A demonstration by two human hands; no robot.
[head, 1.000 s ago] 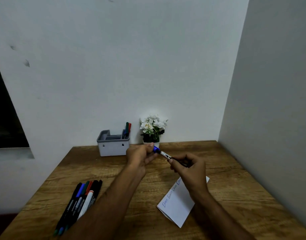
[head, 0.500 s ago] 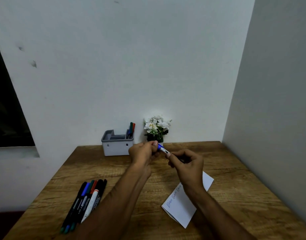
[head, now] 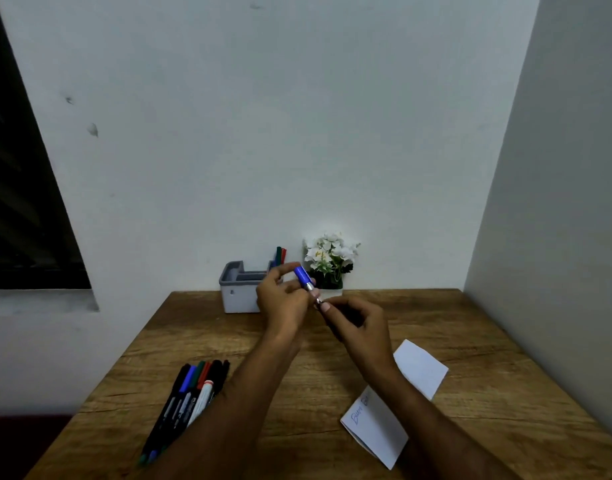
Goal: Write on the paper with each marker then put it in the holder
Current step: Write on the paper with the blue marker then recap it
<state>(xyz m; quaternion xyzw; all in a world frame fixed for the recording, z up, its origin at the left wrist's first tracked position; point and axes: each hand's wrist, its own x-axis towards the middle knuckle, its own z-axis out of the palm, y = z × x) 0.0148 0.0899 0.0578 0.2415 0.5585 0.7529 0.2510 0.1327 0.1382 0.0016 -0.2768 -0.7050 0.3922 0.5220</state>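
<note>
Holding blue marker (head: 304,279) up over far middle of table (head: 470,327), roughly 12 o'clock from the body, both hands on it: left hand (head: 283,299) pinching the blue cap end, right hand (head: 358,317) curled round the dark barrel end, cap pointing up toward 11 o'clock. Cannot tell whether cap is fully seated or part-way; silver collar showing just below the cap. Judged step: capping after writing, holder next. Risks, as judgement only: cap left loose and popping off when dropped in; tip marking fingers if cap slips; marker fumbled between the two grips and rolling off the edge; left wrist, close in front of grey holder (head: 240,292), nudging it or the flower pot (head: 330,268) just beside it at 1 o'clock. Holder at 11 o'clock against the wall, green and red markers (head: 281,255) already standing in its right compartment, left compartment showing nothing from this angle. Folded paper (head: 394,420) at 4 o'clock, partly under the right forearm, blue writing visible on near flap; forearm drag could shift or smear it. Unused markers (head: 190,396) bundled at 8 o'clock, near the table's left edge, close to the left forearm; an elbow sweep could scatter them. Wood-grain top, matte. Plain white walls, corner at right, dark window at 9 o'clock.
</note>
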